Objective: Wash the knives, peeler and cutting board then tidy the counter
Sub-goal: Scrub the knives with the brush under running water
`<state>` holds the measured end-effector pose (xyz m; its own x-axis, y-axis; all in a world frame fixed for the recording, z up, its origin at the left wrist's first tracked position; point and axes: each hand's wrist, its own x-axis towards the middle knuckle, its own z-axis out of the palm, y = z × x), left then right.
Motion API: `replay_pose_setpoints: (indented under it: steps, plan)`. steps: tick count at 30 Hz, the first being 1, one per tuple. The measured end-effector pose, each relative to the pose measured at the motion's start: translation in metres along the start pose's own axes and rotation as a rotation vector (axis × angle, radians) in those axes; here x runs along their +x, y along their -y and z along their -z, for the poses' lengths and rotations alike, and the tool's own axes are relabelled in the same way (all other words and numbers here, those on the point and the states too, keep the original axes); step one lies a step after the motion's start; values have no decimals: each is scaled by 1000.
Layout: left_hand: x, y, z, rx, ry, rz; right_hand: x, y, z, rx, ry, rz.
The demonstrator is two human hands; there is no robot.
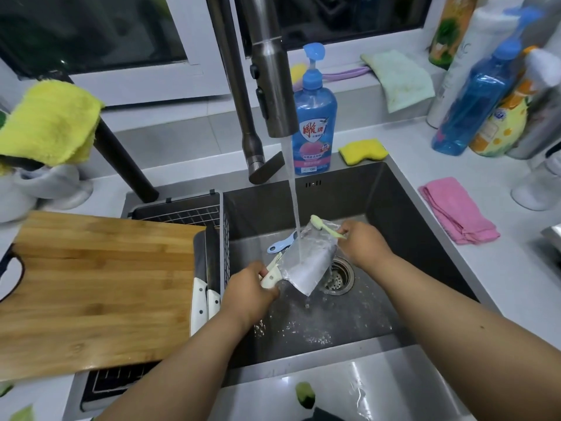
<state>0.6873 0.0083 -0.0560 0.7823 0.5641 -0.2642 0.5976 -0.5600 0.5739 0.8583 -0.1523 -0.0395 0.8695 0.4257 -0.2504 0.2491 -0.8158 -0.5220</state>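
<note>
Over the sink [425, 214], head view: a cleaver [306, 262] is held flat-side up under the running water stream [293, 196] from the faucet [273, 86]. Its white handle is gripped by the left hand [252, 290], fingers curled round it. A pale green brush [326, 227] is pinched by the right hand [364, 244], bristle end laid on the far corner of the blade. Water is seen running off the blade's lower corner, just beside the drain strainer [337, 276].

A blue peeler [280, 244] is lying in the basin behind the cleaver, partly hidden by it. Two more white-handled knives [206, 268] are resting in the wire rack [182, 212] at the sink's left, blades pointing away. The wooden cutting board [97, 287] is laid across that rack and the counter, touching the knives' left side.

Behind the sink: blue dish soap bottle [314, 117], yellow sponge [362, 150] just right of it. Pink cloth [458, 211] folded on the right counter. Yellow cloth [51, 123] draped at far left.
</note>
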Motion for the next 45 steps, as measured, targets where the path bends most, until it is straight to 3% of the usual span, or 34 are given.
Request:
replay_pose_setpoints:
  steps: [5, 11, 15, 20, 26, 31, 34, 40, 45]
  plan:
    - [0, -1, -1, 13, -12, 26, -15, 8, -29, 124, 241, 58]
    - [4, -1, -3, -26, -5, 75, -15, -8, -15, 24, 59, 10]
    - [6, -3, -8, -92, -5, 117, -36, 0, -27, 149, 281, 98]
    - [8, -3, -17, -204, 52, 166, -26, -12, -13, -10, 70, 47]
    - [5, -19, -22, -746, 366, 478, -26, -16, 8, 196, -110, 13]
    - [12, -27, -17, -910, 665, 592, -33, -22, 0, 218, -96, -13]
    - [13, -26, -15, -928, 719, 561, -43, -24, -9, 254, 0, 43]
    - [10, -37, -16, -742, 623, 419, -52, -19, -34, 388, 149, 151]
    - [4, -39, -20, -611, 591, 222, -31, -21, -24, 144, -34, 88]
